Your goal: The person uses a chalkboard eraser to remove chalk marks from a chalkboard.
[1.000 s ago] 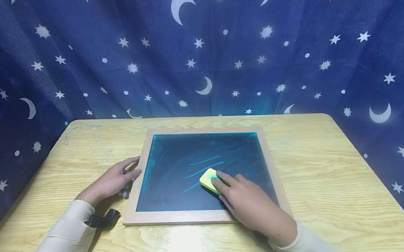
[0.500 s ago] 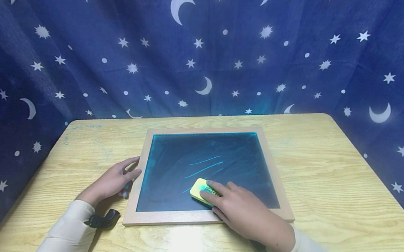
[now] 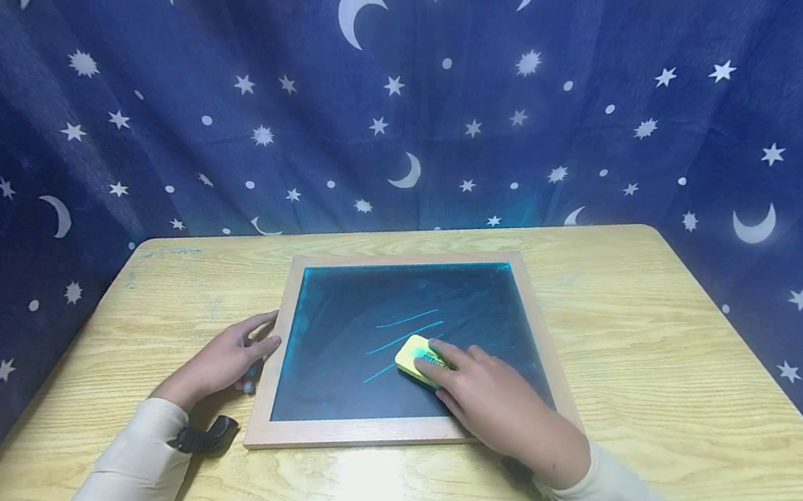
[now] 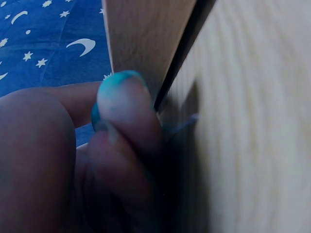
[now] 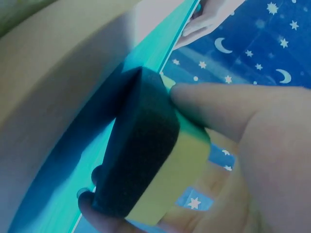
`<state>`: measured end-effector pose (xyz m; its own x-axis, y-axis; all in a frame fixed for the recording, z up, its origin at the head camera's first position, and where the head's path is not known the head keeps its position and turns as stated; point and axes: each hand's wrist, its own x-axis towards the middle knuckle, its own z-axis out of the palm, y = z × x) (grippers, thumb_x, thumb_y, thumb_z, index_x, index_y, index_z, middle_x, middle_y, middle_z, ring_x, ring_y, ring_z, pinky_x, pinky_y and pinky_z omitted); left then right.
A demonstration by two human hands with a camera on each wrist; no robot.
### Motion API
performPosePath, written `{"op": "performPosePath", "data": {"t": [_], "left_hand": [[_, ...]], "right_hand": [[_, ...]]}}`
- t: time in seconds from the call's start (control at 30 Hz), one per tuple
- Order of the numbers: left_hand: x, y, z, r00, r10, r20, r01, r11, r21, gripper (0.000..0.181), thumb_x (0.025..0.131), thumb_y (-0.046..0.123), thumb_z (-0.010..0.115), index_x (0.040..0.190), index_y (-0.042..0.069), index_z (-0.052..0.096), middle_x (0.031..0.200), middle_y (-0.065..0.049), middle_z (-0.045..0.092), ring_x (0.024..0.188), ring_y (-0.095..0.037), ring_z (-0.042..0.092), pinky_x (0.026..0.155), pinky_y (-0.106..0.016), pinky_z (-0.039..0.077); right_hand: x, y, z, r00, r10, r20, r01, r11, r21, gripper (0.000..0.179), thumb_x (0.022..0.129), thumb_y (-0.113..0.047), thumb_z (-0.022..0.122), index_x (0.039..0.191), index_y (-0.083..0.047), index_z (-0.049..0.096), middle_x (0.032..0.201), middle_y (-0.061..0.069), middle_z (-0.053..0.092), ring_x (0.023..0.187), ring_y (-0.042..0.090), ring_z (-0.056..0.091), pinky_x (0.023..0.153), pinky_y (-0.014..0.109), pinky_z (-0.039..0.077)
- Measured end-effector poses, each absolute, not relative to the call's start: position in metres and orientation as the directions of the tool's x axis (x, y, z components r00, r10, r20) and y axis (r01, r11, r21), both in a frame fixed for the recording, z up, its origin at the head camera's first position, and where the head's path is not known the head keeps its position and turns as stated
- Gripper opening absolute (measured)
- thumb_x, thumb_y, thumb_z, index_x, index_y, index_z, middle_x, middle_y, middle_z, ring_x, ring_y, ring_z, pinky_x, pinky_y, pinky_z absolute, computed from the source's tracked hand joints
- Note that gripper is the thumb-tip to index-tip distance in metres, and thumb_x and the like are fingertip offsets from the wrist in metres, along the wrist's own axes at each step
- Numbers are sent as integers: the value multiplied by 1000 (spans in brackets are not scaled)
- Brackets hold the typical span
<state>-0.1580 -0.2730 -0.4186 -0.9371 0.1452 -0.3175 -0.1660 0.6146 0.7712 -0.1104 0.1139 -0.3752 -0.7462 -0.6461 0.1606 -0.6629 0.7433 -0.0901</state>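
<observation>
My right hand (image 3: 492,399) grips a yellow eraser (image 3: 413,355) with a dark felt underside, over the lower middle of a wood-framed chalkboard (image 3: 351,290). In the right wrist view, the eraser's dark felt (image 5: 141,145) faces the board, with the thumb on one side and fingertips at the other. Three slanted blue lines (image 3: 404,318) show on the board; the eraser and hand cover part of the lowest one. At the board's left edge, my left hand (image 3: 226,358) holds the frame, thumb against it. Its other fingers curl at the side, with blue-green stained fingertips (image 4: 121,90).
The chalkboard lies on a light wood table (image 3: 659,357) with rounded corners. Behind it hangs a dark blue curtain (image 3: 358,111) with white moons and stars. A black strap (image 3: 206,435) is on the left sleeve. Faint blue smudges (image 3: 171,251) mark the table's far left corner.
My right hand slid the eraser down and left, then back up and right to nearly its earlier place. The left hand and chalkboard have stayed still.
</observation>
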Motion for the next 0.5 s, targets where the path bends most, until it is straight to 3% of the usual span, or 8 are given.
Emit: {"op": "performPosePath", "data": {"t": [0.23, 0.5], "left_hand": [[-158, -273, -418, -936, 148, -319, -166, 615, 771, 65, 104, 40, 52, 159, 17, 26, 56, 0, 46, 44, -16, 49, 48, -34, 51], [-158, -273, -418, -936, 156, -314, -161, 605, 780, 66, 104, 41, 53, 159, 17, 26, 55, 0, 46, 44, -16, 49, 48, -35, 51]], "right_hand": [[-117, 121, -374, -807, -570, 156, -586, 805, -94, 43, 95, -18, 69, 137, -20, 62, 141, 13, 57, 99, 32, 64, 76, 44, 58], [-126, 129, -375, -831, -527, 177, -548, 830, -101, 45, 92, -12, 72, 136, -15, 63, 138, 19, 59, 98, 38, 65, 81, 47, 57]]}}
